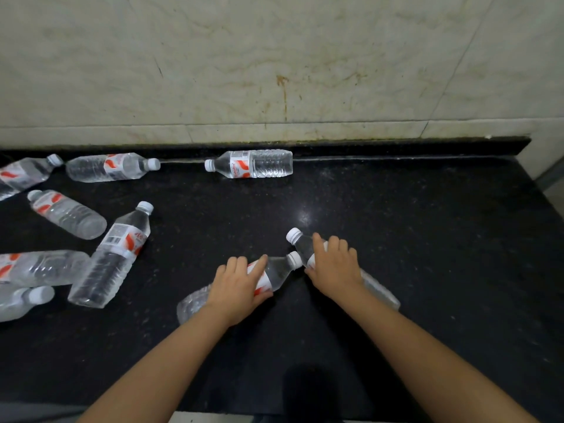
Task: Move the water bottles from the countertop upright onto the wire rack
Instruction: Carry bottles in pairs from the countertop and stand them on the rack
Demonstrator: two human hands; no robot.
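Two clear water bottles with white caps and red-and-white labels lie on the black countertop [427, 239] near its middle. My left hand [238, 288] is closed around the label part of the left bottle [279, 271], whose cap points up and right. My right hand [334, 267] grips the right bottle [300, 244] over its middle, cap pointing up and left. The two caps nearly touch. No wire rack is in view.
Several more bottles lie on their sides at the left, the nearest being a large one [111, 257]. One bottle [253, 163] lies along the back edge by the stained marble wall [274, 71]. The counter ends at the right [546, 190].
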